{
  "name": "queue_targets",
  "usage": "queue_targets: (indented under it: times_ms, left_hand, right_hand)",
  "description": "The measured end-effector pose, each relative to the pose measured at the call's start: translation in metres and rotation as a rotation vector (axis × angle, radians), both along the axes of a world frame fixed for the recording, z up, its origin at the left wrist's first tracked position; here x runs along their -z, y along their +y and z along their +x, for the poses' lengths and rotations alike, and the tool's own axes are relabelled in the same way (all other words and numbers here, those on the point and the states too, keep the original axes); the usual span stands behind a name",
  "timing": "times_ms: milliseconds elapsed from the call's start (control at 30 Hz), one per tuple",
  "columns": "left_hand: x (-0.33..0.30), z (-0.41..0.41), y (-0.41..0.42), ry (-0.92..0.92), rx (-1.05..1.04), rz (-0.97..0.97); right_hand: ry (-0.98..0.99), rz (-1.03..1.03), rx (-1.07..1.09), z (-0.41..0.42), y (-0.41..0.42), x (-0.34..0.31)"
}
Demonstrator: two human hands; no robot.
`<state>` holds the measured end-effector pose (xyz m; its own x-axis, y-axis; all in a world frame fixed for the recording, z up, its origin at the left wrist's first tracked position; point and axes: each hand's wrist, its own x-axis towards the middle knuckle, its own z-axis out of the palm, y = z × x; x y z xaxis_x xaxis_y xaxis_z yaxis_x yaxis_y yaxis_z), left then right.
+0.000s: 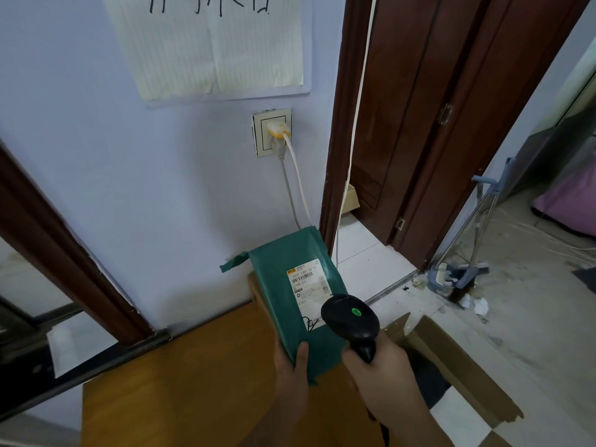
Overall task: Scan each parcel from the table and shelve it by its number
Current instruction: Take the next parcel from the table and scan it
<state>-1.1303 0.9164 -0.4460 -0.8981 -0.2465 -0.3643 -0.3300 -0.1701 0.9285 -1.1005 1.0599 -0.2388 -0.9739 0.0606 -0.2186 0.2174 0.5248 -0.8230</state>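
L hand [292, 366] grips the near end of a green parcel [300, 295], thumb on top, holding it above the wooden table [193, 375] w/ white label [309, 290] facing up. R hand [380, 366] is wrapped round the handle of a black barcode scanner [351, 321], green light on, head just over the label's near corner. Open cardboard box [451, 359] on floor at right.

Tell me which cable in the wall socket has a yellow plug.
The thicker cream-white cable, nearest the dark wooden door frame; the thinner grey cable beside it has no yellow.
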Motion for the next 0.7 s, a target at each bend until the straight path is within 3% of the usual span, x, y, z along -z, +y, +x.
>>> queue_targets:
  times_ms: [233,400,700]
  left_hand:
    - [-0.058,0.001,0.002,0.005,-0.091,-0.026]
    - [-0.066,-0.005,-0.006,-0.029,-0.203,-0.019]
    - [-0.075,0.037,-0.028,-0.033,-0.218,-0.026]
  right_hand:
    - [-0.068,-0.022,0.088,0.008,0.007,0.007]
    - [-0.077,-0.049,0.109,0.014,0.011,0.011]
    - [-0.116,-0.319,0.268,0.010,0.012,0.015]
